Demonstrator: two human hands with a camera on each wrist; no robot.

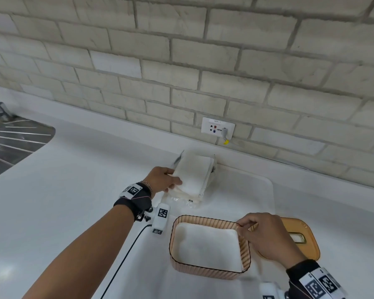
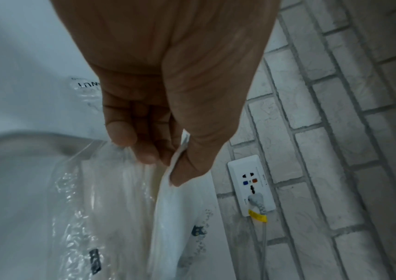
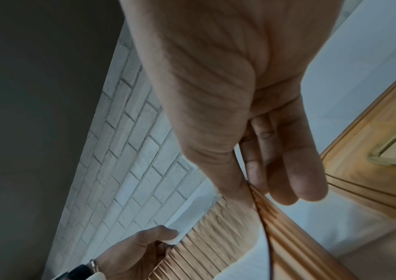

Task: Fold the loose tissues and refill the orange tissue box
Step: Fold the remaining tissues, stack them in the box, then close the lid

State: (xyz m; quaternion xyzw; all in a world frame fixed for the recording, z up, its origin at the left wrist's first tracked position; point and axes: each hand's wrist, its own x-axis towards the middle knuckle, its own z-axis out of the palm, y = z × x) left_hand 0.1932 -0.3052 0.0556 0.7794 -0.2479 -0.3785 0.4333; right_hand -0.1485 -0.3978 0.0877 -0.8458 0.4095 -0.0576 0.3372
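Tissues (image 1: 192,173) in a thick white stack sit in a clear plastic wrapper (image 1: 183,198) on the white counter (image 1: 73,180), close to the brick wall (image 1: 181,61) and beyond the orange tissue box (image 1: 244,249). Your left hand (image 1: 160,179) reaches to the near left corner of that stack: the left wrist view shows your thumb (image 2: 192,166) on one side of a bunch of white sheets and your curled fingers (image 2: 141,151) on the other, pinching the edge between them, with the crinkled wrapper hanging loose just beside your fingertips.

The ribbed orange box stands open on the counter nearer to you, with a layer of white tissues (image 1: 205,244) already lying inside it. Your right hand (image 1: 268,236) is at the box's far right corner; the right wrist view shows your thumb (image 3: 225,174) on the inner side of the ribbed wall and your fingers (image 3: 299,180), pressed together, on the outer side, gripping the dark rim between them.

The box's orange lid (image 1: 304,238) lies flat on the counter just right of the box, partly under your right hand, its gold-edged slot facing up. A white wall socket (image 1: 217,127) with a grey plug and a yellow tag sits low on the brick wall behind the stack. A steel sink drainer (image 1: 11,139) shows at the far left edge of the counter.
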